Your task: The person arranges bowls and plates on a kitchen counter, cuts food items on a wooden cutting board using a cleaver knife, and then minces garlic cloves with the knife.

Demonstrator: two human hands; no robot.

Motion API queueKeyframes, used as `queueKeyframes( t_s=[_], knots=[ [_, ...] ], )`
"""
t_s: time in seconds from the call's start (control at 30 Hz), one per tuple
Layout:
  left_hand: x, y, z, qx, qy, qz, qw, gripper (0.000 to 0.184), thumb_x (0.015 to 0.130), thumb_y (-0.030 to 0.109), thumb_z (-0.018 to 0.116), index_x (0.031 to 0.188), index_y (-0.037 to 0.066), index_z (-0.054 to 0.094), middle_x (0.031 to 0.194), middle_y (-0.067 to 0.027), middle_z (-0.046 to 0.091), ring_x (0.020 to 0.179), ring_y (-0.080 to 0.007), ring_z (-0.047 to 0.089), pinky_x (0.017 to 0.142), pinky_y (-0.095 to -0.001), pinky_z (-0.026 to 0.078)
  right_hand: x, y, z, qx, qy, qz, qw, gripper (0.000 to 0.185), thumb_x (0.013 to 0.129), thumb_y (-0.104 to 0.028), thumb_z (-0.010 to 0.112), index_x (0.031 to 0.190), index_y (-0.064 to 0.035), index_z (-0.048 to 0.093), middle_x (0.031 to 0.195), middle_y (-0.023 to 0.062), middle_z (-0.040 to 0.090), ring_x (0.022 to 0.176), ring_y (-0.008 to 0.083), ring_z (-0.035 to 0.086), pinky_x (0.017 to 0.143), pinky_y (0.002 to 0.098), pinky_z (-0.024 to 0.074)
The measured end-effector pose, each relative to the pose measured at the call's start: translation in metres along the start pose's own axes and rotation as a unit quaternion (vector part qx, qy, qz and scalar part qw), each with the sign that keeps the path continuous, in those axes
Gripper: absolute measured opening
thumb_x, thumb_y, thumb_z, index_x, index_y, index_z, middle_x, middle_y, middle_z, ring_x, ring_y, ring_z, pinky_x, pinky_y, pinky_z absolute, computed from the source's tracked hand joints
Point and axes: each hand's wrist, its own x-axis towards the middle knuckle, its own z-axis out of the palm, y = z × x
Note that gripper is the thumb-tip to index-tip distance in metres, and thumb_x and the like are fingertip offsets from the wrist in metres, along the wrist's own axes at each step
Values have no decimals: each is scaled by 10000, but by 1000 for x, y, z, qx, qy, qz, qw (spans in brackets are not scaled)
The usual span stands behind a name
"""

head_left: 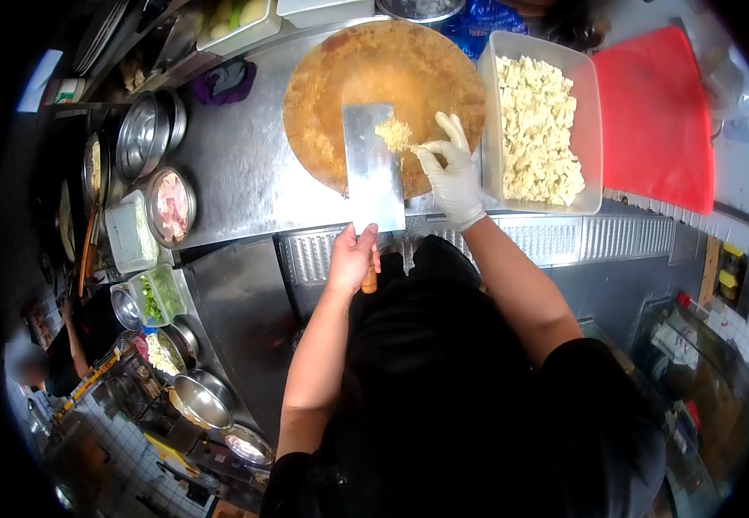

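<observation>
My bare left hand (357, 261) is closed round the wooden handle (369, 281) of a broad cleaver (374, 168). The blade lies flat over the near part of the round wooden board (323, 82). Beside the blade's upper right edge is a small heap of finely chopped pale yellow food (394, 133). My right hand (454, 168) wears a whitish glove. Its thumb and a finger pinch together at the heap's right side, while other fingers stretch forward; what lies between the tips is too small to tell.
Right of the board stands a plastic tub (593, 129) of pale chopped pieces, then a red board (655, 121). At the left are steel bowls (143, 134), a bowl of pink meat (171, 205) and a container of greens (160, 293). A person (59, 350) is at the far left.
</observation>
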Motion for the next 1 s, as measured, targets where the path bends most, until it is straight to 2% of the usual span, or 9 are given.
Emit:
queueKeyframes(
  t_s=[0.1, 0.2, 0.3, 0.5, 0.6, 0.7, 0.9, 0.93, 1.0],
  knots=[
    [4, 3, -2, 3, 3, -21, 1000, 145, 1064, 171, 599, 1069, 28, 587, 778, -36, 580, 543, -142, 575, 484, -309, 517, 3, -9, -12, 137, -27, 85, 987, 178, 999, -107, 679, 1120, -4, 758, 1612, 204, 443, 1551, 285, 318, 1240, 423, 292],
    [18, -9, -10, -25, -8, -20, 999, 132, 1049, 134, 592, 1117, 21, 594, 796, -44, 590, 572, -162, 595, 534, -325, 558, 10, -25, -20, 355, -38, 191, 914, 322, 1034, -116, 621, 1304, 52, 669, 1645, 183, 397, 1555, 261, 308, 1262, 404, 256],
    [23, -14, -12, -47, -25, -21, 998, 154, 1037, 108, 582, 1160, 15, 580, 821, -51, 597, 622, -172, 616, 589, -340, 590, 16, -45, -23, 466, -47, 209, 859, 439, 1037, -137, 601, 1405, 101, 572, 1666, 200, 348, 1566, 271, 287, 1286, 400, 211],
    [19, -6, -7, -55, -23, -11, 998, 212, 1038, 119, 596, 1214, 11, 543, 861, -46, 603, 719, -169, 642, 663, -344, 613, 23, -64, -30, 602, -127, 191, 765, 246, 1032, -169, 574, 1105, 11, 725, 1662, 296, 291, 1581, 398, 233, 1306, 470, 177],
    [18, -6, -8, -59, -28, 0, 998, 215, 1044, 141, 599, 1209, 15, 545, 860, -41, 605, 720, -168, 644, 679, -344, 611, 25, -83, -33, 633, -142, 215, 730, 211, 1000, -180, 595, 944, -26, 727, 1660, 306, 290, 1573, 447, 228, 1303, 512, 177],
    [13, -5, -10, -63, -42, -13, 997, 228, 1050, 177, 604, 1205, 19, 551, 871, -40, 609, 736, -170, 649, 691, -348, 607, 24, -84, -33, 673, -177, 207, 688, 209, 964, -195, 626, 930, -16, 729, 1654, 307, 303, 1570, 450, 236, 1296, 532, 190],
    [9, -10, -9, -51, -42, -40, 997, 273, 1046, 239, 635, 1207, 29, 570, 913, -58, 611, 749, -190, 653, 694, -345, 597, 25, -103, -18, 669, -225, 188, 683, 245, 961, -217, 623, 964, -3, 743, 1652, 276, 338, 1565, 447, 255, 1286, 533, 208],
    [8, -9, -7, -47, -42, -44, 997, 276, 1046, 242, 637, 1209, 29, 571, 916, -60, 610, 750, -192, 653, 692, -345, 596, 26, -114, -4, 527, -290, 192, 776, 291, 963, -249, 643, 1057, 8, 741, 1659, 271, 327, 1565, 447, 254, 1281, 518, 226],
    [13, -13, -2, -53, -42, -34, 997, 270, 1049, 227, 631, 1205, 16, 570, 900, -72, 612, 726, -193, 648, 643, -348, 585, 11, -87, 49, 321, -447, 37, 834, 594, 943, -418, 702, 1339, 24, 669, 1670, 268, 302, 1559, 453, 254, 1267, 487, 263]
  ],
)
